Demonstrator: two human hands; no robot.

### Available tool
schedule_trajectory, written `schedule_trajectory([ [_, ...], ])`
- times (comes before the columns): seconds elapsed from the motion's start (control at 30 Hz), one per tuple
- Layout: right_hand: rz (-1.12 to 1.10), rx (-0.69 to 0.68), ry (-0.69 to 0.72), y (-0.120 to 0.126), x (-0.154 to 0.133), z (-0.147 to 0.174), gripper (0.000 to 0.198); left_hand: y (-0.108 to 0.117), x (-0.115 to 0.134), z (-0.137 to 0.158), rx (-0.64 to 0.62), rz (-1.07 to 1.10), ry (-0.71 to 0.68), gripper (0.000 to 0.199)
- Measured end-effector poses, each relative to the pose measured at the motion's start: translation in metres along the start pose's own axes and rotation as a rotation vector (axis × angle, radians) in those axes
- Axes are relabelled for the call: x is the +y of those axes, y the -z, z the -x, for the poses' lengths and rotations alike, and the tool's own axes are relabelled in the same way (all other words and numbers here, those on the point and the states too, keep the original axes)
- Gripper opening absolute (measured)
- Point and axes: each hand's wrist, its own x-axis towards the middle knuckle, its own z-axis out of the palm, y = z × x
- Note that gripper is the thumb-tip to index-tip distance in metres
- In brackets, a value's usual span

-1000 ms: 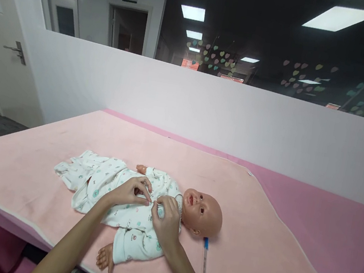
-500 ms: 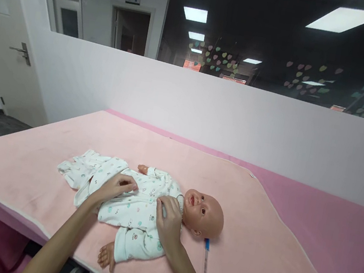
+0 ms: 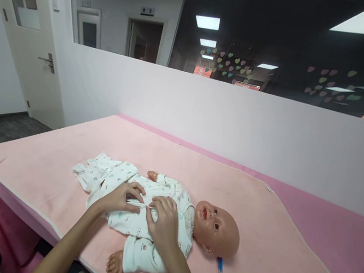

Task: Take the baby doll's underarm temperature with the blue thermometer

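A baby doll (image 3: 217, 228) lies on its back with its head to the right. It wears a white long-sleeved baby top (image 3: 132, 224) with small printed figures. On the doll's belly my left hand (image 3: 122, 198) is curled, thumb and fingers at a raised edge of the top's front. Close beside it, my right hand (image 3: 165, 222) pinches the same edge over the chest. What lies between the fingertips is partly hidden. Matching white trousers (image 3: 97, 170) lie toward the left, their legs looking flat.
A pink blanket (image 3: 272, 263) covers the table. Near the doll's head lies a thin clear stick with a blue end (image 3: 220, 266). Behind stands a white wall (image 3: 207, 110) with a window above; a door (image 3: 26, 45) is at the left.
Both hands have come closer together on the doll's front and now pinch up an edge of the top. The camera view has shifted left, so the scene appears further right.
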Motion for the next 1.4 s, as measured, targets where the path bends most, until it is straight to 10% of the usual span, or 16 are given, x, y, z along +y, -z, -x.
schedule_trajectory([
  [0.57, -0.103, 0.035, -0.167, -0.006, 0.004, -0.002, 0.005, 0.002, 0.001, -0.002, -0.068, 0.128, -0.012, 0.022],
  [0.97, 0.021, 0.04, -0.133, -0.013, 0.007, -0.003, 0.005, -0.025, -0.001, 0.008, 0.277, -0.186, -0.049, 0.021],
  [1.4, 0.112, 0.14, -0.112, -0.002, -0.009, 0.028, 0.027, -0.03, -0.004, -0.005, 0.385, -0.201, 0.015, 0.027],
])
